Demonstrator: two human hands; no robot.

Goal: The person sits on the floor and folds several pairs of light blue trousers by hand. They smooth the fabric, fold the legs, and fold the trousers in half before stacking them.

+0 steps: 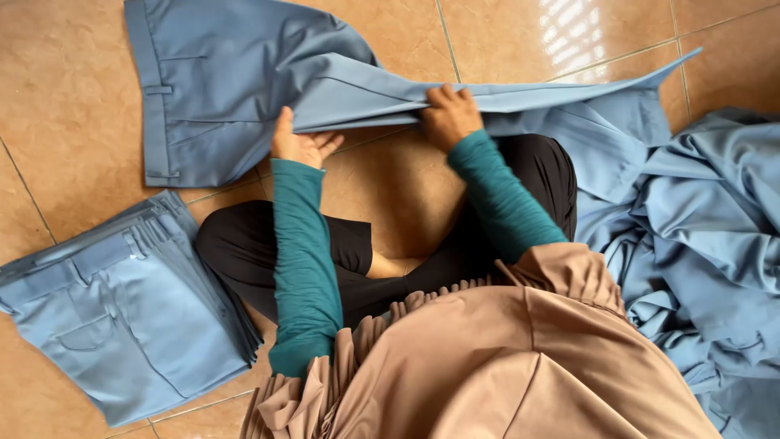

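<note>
Blue trousers (236, 89) spread on tiled floor (65, 106).
Left hand (301, 145) open, palm against the fabric edge; right hand (448, 116) clenched on the leg fold.

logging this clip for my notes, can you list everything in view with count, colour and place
trousers being handled: one, blue, spread on the floor ahead, one leg lifted across
folded trousers stack: one stack, blue, floor at left
loose trousers heap: one heap, blue, floor at right
floor tiles: tan, glossy, under everything
left hand: teal sleeve, fingers under the fold of the lifted leg
right hand: teal sleeve, pinching the lifted leg's edge
legs: crossed, black trousers, centre
tan garment: one, bottom centre
</note>
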